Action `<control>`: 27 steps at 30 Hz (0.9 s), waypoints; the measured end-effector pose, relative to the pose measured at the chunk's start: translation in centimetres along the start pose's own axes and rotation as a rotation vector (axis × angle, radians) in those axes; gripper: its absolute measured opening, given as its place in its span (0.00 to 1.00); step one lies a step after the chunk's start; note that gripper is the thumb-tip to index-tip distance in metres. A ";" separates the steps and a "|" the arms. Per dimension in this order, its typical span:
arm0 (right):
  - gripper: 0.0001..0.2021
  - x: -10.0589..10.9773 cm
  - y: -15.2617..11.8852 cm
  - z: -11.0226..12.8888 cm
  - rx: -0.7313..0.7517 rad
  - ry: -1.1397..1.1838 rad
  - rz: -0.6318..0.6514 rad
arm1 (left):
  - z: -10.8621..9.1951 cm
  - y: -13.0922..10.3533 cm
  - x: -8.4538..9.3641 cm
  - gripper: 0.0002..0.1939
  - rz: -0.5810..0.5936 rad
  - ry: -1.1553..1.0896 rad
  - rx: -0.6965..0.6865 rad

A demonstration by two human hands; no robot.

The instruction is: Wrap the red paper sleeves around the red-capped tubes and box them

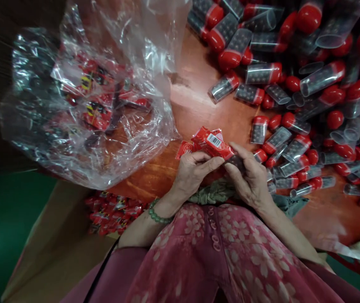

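In front of my body, my left hand (192, 173) pinches the lower edge of a red printed packet (215, 142) with a white barcode label. A second red piece, with pale ring marks (185, 149), shows just behind my left fingers. My right hand (252, 179) is closed around a dark, dotted tube (236, 161) at the packet's right end. Whether that tube sits inside the packet or against it, I cannot tell. Close to my right knuckles lie clear tubes of dark pellets with red caps (276, 139).
A large clear plastic bag (142, 143) holding red packets (99, 111) spreads over the left of the orange-brown table (195, 84). Many capped tubes (263, 73) are heaped at the right. Below the table's left edge, more red packets (113, 212) fill a cardboard box (60, 235).
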State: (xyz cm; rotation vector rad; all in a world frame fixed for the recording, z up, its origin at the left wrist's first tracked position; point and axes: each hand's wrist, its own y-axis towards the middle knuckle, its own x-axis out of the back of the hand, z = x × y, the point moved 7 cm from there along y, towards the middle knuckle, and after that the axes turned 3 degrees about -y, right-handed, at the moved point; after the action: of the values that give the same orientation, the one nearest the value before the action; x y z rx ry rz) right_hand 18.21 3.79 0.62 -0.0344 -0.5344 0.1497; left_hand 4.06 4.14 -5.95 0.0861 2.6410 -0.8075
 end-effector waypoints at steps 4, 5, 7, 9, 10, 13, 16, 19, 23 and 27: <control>0.23 -1.7 -0.7 -1.7 -0.190 0.241 0.062 | -0.3 0.1 -0.3 0.21 0.074 -0.016 -0.012; 0.23 -2.2 -0.8 -2.2 -0.254 0.330 0.095 | -0.4 0.1 -0.5 0.22 0.101 -0.045 -0.018; 0.24 -2.9 -1.1 -2.7 -0.338 0.450 0.130 | -0.6 0.0 -0.8 0.24 0.128 -0.104 -0.028; 0.23 -3.2 -1.1 -2.8 -0.358 0.478 0.143 | -0.7 -0.2 -0.9 0.23 0.127 -0.145 -0.025; 0.23 -3.2 -1.1 -2.7 -0.347 0.465 0.148 | -0.7 -0.2 -1.0 0.22 0.117 -0.160 -0.024; 0.20 -2.8 -0.8 -2.0 -0.228 0.316 0.100 | -0.5 -0.2 -1.2 0.21 0.081 -0.190 -0.030; 0.17 -2.1 -0.8 -1.0 -0.058 0.101 -0.049 | -0.1 -0.2 -1.2 0.20 0.012 -0.217 -0.046; 0.18 -2.7 -0.9 -1.3 -0.078 0.102 -0.056 | 0.4 -0.2 -0.8 0.22 -0.055 -0.212 -0.027; 0.17 -3.9 -1.0 -2.3 -0.211 0.324 0.069 | 0.2 -0.1 -1.1 0.20 0.017 -0.205 -0.018; 0.19 -3.8 -1.0 -2.0 -0.209 0.360 0.148 | -0.8 0.1 -1.2 0.19 0.041 -0.234 -0.042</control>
State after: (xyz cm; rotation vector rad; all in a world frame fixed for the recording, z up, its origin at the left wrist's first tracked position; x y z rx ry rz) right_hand 16.15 2.22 -2.95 -0.3000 -0.1854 0.2262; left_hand 4.95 4.71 -4.93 0.0322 2.4261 -0.7030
